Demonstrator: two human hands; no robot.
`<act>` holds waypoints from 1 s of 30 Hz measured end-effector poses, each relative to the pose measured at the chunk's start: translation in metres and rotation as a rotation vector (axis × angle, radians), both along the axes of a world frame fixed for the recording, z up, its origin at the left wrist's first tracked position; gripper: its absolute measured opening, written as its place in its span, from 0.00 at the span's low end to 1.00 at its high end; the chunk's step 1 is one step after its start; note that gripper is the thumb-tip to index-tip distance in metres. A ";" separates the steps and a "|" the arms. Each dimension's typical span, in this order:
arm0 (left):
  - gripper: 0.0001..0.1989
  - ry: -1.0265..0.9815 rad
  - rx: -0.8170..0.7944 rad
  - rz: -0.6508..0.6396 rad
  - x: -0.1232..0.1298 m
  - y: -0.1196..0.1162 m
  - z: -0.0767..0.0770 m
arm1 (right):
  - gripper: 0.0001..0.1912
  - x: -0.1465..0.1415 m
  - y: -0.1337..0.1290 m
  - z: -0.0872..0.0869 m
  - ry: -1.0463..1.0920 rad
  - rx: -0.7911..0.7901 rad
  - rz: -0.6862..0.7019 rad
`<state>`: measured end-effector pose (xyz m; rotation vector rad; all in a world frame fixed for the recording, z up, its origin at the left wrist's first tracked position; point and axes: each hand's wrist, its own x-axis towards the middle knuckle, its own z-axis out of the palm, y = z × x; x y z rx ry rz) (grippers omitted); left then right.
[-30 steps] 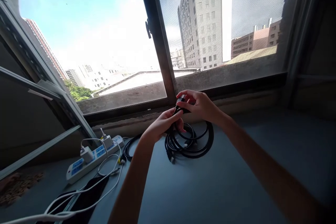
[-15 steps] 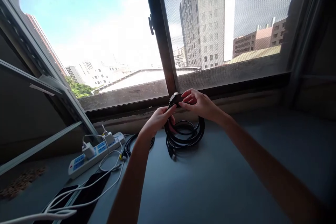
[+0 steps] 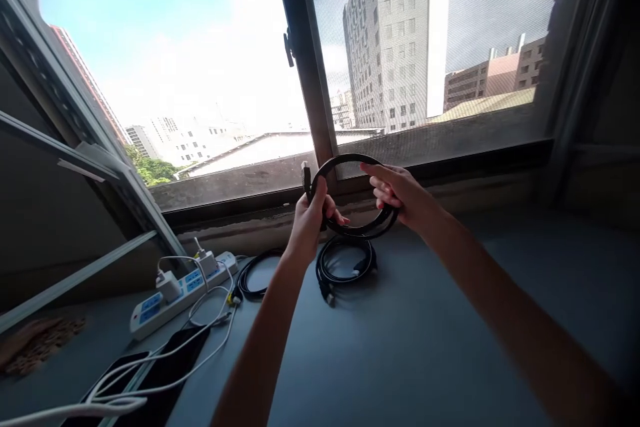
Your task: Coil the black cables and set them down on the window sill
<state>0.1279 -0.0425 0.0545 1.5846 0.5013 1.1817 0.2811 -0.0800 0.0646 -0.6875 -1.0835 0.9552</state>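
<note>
Blue-grey tabletop (image 3: pixel 410 347) in dim light, stretching to a wide window (image 3: pixel 200 67) at 12 o'clock, divided by 1 dark upright post (image 3: pixel 311 73), with city buildings (image 3: pixel 393 47) beyond. Metal frame (image 3: pixel 147 207) at 9 o'clock from the held coil, slanting down toward the table. Counted: 3 black cable coils altogether. Held coil (image 3: pixel 347 158) up in the air before the window sill, spread into a ring between 2 hands, well apart from each other: left hand (image 3: pixel 311 210) clamped round the ring at its 9 o'clock, thumb in front; right hand (image 3: pixel 397 190) curled round it at 3 o'clock, index finger along the upper rim. Also 1 silver-tipped connector (image 3: pixel 306 177), upright beside the left thumb. Lying on the table, 2 more: near coil (image 3: pixel 323 273) at 6 o'clock, far coil (image 3: pixel 243 280) at 8 o'clock. Past that, 1 power strip (image 3: pixel 183 291) bearing 2 white adapters (image 3: pixel 169 287), plus several white cables (image 3: pixel 125 367) too tangled to count. Compared with 0.5 s ago: held coil raised and turned out of its overlap with the near coil, hands farther apart, connector shifted leftward, power strip unmoved.
</note>
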 end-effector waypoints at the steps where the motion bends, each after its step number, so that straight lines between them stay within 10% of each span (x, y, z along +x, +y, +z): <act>1: 0.24 0.038 -0.020 -0.036 0.000 0.000 -0.001 | 0.20 0.001 -0.003 0.003 0.023 -0.011 0.043; 6: 0.15 0.246 -0.123 0.002 -0.005 0.007 -0.003 | 0.20 0.000 -0.004 0.006 0.052 -0.048 0.127; 11: 0.08 0.555 -0.121 0.266 -0.018 0.031 -0.013 | 0.09 -0.007 0.021 -0.024 -0.727 -0.224 -0.165; 17: 0.05 0.992 -0.252 0.285 -0.024 0.064 -0.057 | 0.08 -0.010 0.053 -0.081 -1.202 -0.445 -0.321; 30: 0.19 1.530 -0.258 0.244 -0.003 0.062 -0.076 | 0.07 0.011 0.080 -0.123 -1.499 -0.612 -0.390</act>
